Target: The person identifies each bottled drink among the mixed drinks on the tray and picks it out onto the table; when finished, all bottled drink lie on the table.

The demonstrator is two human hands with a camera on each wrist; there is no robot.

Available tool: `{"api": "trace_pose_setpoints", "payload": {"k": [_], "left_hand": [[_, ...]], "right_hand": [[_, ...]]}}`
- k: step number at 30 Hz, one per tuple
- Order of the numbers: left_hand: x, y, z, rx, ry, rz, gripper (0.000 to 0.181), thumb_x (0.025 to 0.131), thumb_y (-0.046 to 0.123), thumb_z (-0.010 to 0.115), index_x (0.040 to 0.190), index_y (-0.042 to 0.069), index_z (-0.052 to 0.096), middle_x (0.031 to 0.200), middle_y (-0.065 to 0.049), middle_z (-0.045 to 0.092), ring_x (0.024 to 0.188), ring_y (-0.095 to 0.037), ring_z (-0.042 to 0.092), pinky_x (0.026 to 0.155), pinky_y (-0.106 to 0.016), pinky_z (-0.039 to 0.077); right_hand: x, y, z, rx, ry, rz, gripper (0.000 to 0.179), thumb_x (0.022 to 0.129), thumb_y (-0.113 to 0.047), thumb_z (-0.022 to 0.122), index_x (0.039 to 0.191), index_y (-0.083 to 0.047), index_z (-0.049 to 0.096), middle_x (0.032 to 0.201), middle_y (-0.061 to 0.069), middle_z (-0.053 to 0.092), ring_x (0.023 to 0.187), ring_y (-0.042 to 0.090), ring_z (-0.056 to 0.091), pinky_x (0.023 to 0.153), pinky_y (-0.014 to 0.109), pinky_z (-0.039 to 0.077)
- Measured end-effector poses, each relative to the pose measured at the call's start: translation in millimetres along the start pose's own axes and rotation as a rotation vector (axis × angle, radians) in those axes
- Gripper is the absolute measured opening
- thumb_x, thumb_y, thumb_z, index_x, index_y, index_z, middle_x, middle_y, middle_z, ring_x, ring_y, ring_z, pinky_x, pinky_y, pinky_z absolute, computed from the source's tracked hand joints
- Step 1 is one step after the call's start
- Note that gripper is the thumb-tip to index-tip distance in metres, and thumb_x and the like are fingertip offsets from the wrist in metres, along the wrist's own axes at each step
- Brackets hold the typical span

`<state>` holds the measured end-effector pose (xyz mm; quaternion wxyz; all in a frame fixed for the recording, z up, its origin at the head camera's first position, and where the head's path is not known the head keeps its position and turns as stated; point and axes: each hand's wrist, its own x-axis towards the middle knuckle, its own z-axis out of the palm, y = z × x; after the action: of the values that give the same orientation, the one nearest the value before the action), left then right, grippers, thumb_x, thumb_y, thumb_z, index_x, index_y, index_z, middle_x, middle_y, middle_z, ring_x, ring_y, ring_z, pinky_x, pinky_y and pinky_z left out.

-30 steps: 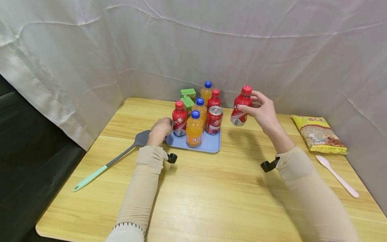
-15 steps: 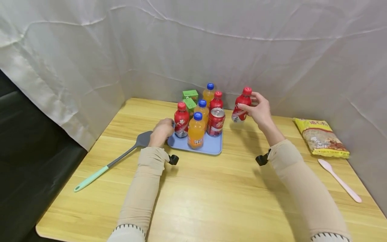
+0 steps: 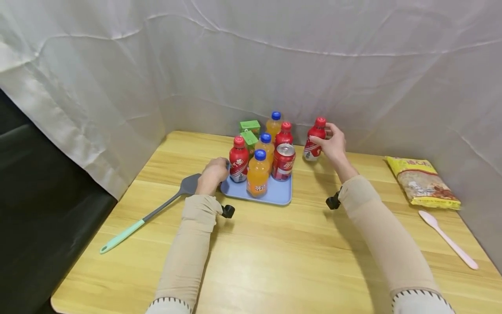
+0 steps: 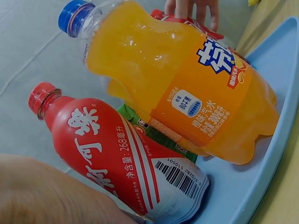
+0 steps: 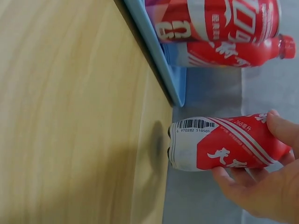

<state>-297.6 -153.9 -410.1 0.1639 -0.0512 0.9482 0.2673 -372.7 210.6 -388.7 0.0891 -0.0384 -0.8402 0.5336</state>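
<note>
My right hand [image 3: 333, 141] grips a red cola bottle [image 3: 313, 141] by its upper part, right of the blue tray [image 3: 274, 199]. The bottle is nearly upright, its base very close to the table; whether it touches is unclear. In the right wrist view, thumb and fingers wrap the bottle [image 5: 224, 142] near its cap end. My left hand [image 3: 213, 174] holds the tray's left edge, its fingertips mostly hidden. On the tray stand a red cola bottle [image 4: 107, 144], orange soda bottles [image 4: 182, 79], a red can [image 3: 283, 163], another red bottle [image 3: 284, 136] and green cartons [image 3: 249, 137].
A grey spatula with a mint handle [image 3: 123, 235] lies left of the tray. At the right lie a yellow food packet [image 3: 423, 182] and a pink spoon [image 3: 447, 240]. A grey curtain [image 3: 306, 65] hangs behind the wooden table [image 3: 282, 261].
My right hand has lowered the red cola bottle toward the table and brought it slightly nearer the tray. The left hand has stayed at the tray's edge; the view has shifted slightly.
</note>
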Motion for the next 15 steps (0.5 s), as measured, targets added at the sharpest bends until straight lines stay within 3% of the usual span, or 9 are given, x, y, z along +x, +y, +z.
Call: {"api": "trace_pose_setpoints", "payload": {"k": [4,10,15], "left_hand": [[-0.5,-1.0,1.9,0.003,-0.010,0.000,0.056,0.102,0.004,0.046,0.158,0.012,0.048,0.154,-0.015,0.056,0.119,-0.032,0.060,0.091,-0.043,0.054],[1.3,-0.5,2.8,0.020,0.015,0.031,0.054,0.101,0.004,0.047,0.155,0.008,0.050,0.149,-0.016,0.059,0.116,-0.032,0.061,0.088,-0.042,0.055],[5.4,-1.5,1.4,0.038,0.008,0.026,0.053,0.102,0.005,0.048,0.155,0.010,0.051,0.148,-0.016,0.059,0.115,-0.033,0.062,0.082,-0.041,0.055]], "right_hand": [[9.6,6,1,-0.017,0.014,0.006,0.067,0.095,-0.024,0.079,0.155,-0.016,0.049,0.150,0.017,0.056,0.131,0.029,0.057,0.110,0.047,0.054],[20.1,10,1,-0.037,0.042,0.005,0.068,0.096,-0.026,0.078,0.156,-0.016,0.048,0.147,0.017,0.057,0.127,0.025,0.057,0.097,0.035,0.055],[24.3,11,4,-0.009,0.032,0.023,0.068,0.096,-0.025,0.078,0.156,-0.017,0.047,0.148,0.016,0.056,0.126,0.024,0.057,0.104,0.043,0.057]]}}
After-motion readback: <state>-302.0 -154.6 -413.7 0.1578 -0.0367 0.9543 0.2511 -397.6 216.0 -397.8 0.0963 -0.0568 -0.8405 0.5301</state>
